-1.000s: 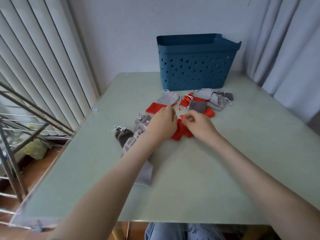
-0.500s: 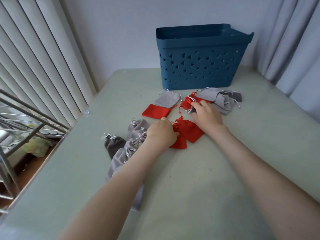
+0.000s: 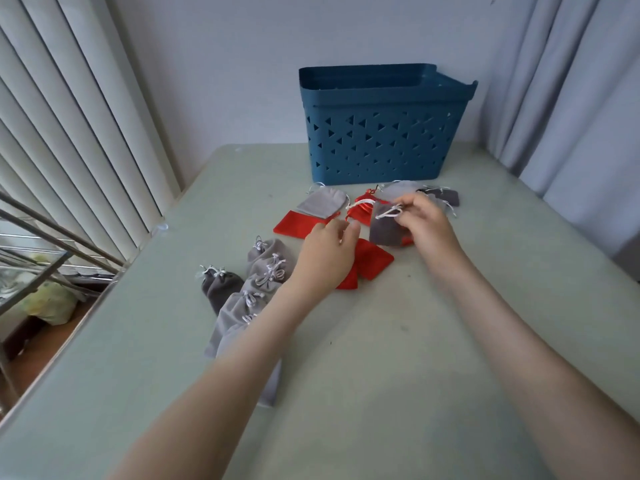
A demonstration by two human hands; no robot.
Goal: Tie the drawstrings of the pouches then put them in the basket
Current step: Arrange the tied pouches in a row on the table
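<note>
1. Farthest from the basket (image 3: 374, 133), a row of tied grey pouches (image 3: 266, 271) lies on the bench (image 3: 381, 358). The left arm lies right over them, so a quick pull back could drag some out of place.
2. Closer to the basket, the left hand (image 3: 327, 252) rests over a red pouch (image 3: 372, 258). Its fingers are bent, and I cannot tell if they pinch anything.
3. A bit closer to the basket, the right hand (image 3: 424, 223) has its fingers pinched on the white drawstring (image 3: 389, 213) of a dark grey pouch (image 3: 384, 230). The string is thin, so it could slip out, and a hard tug could make a messy knot.
4. Just in front of the basket lies a pile of loose pouches (image 3: 401, 190). Their strings cross, so lifting one may pull another along.
5. The basket wall is tall, so a low toss could hit it and fall back.
6. I can read no words or labels anywhere.
</note>
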